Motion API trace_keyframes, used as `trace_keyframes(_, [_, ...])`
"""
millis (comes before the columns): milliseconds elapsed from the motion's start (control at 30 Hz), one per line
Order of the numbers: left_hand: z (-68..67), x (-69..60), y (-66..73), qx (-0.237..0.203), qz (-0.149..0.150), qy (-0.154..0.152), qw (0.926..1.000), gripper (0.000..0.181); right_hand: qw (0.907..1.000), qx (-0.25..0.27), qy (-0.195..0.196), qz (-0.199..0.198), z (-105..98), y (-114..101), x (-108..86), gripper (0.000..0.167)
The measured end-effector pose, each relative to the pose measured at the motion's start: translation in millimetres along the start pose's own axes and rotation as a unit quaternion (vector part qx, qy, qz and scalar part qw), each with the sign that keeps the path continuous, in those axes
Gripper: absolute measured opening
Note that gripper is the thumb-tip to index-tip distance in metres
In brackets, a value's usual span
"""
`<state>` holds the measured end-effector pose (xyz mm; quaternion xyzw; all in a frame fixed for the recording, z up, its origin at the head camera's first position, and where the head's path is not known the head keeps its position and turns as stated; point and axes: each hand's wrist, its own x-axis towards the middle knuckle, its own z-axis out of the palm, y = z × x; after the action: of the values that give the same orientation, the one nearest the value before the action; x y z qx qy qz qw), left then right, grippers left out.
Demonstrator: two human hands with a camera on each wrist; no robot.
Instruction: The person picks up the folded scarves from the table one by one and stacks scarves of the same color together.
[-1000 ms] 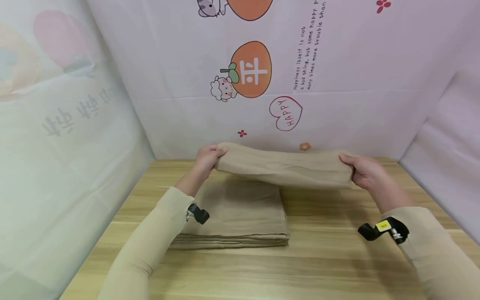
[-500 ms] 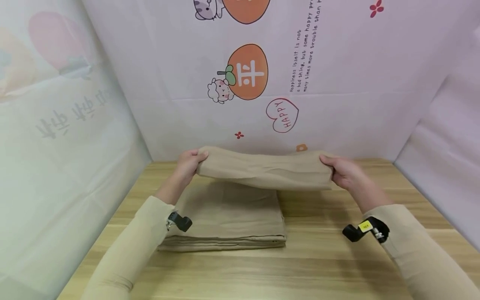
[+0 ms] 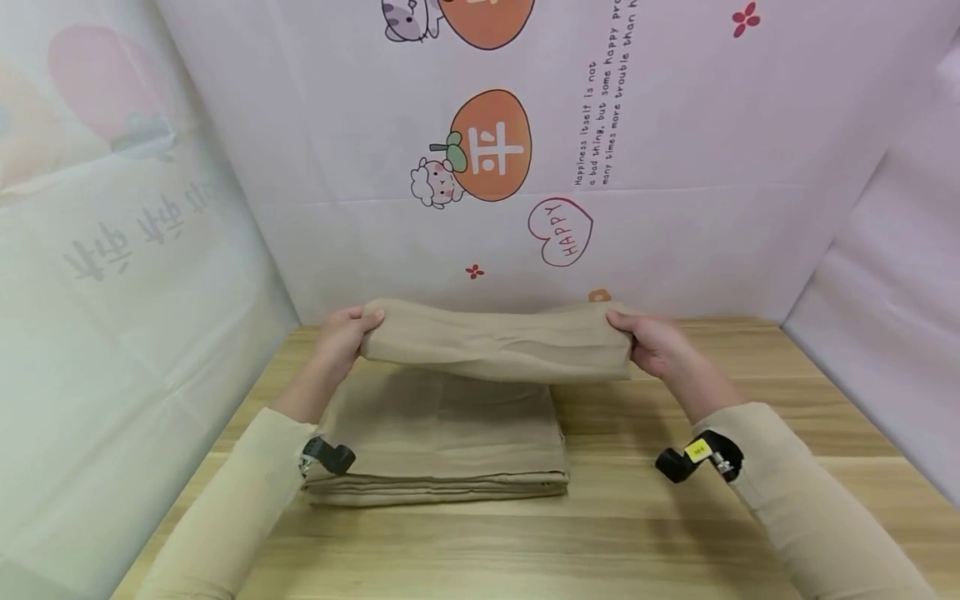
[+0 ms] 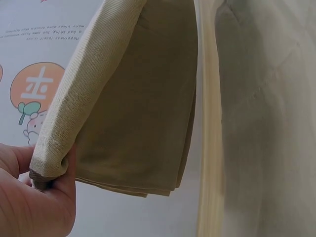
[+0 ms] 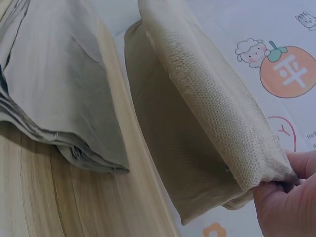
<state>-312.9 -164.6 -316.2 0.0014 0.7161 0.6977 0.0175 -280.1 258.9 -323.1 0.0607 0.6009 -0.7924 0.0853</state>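
A folded beige cloth [image 3: 495, 342] hangs between my two hands, raised above the far part of the table. My left hand [image 3: 341, 340] pinches its left end, thumb on the near side. At the opposite end, my right hand [image 3: 658, 343] grips the corner between thumb and fingers. Layered folds of the held cloth [image 4: 138, 108] droop beneath its rolled upper edge in the left wrist view. Below it on the table lies a flat stack of folded beige cloths [image 3: 457, 442], its back edge hidden by the held one.
The wood-grain table [image 3: 615, 542] runs back to a printed white sheet [image 3: 337, 142]. More white sheeting stands on the left [image 3: 112, 350] and right [image 3: 900, 283]. Small black camera mounts [image 3: 330, 456] sit on both sleeves.
Both hands have moved left with the held cloth, so it now hangs more squarely over the stack's far side. The view has shifted slightly; the stack stays put on the table.
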Motion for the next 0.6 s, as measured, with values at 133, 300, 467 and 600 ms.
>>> trace_keyframes(133, [-9.6, -3.2, 0.3, 0.003, -0.004, 0.007, 1.0, 0.044, 1.0, -0.001, -0.002, -0.001, 9, 2, 2.1, 0.004])
trace_keyframes(300, [-20.0, -7.5, 1.3, -0.001, -0.01, 0.012, 0.9999, 0.049, 1.0, -0.002, 0.001, 0.001, 19, 4, 4.5, 0.006])
trace_keyframes(467, [-28.9, -13.6, 1.5, -0.003, -0.015, 0.007, 0.9999, 0.049, 1.0, -0.006, 0.007, 0.002, 28, 5, 7.3, 0.007])
trace_keyframes(600, [-36.1, -18.3, 1.5, 0.008, -0.015, 0.008, 0.9998, 0.051, 0.9999, -0.004, 0.009, 0.003, 36, 6, 8.5, 0.008])
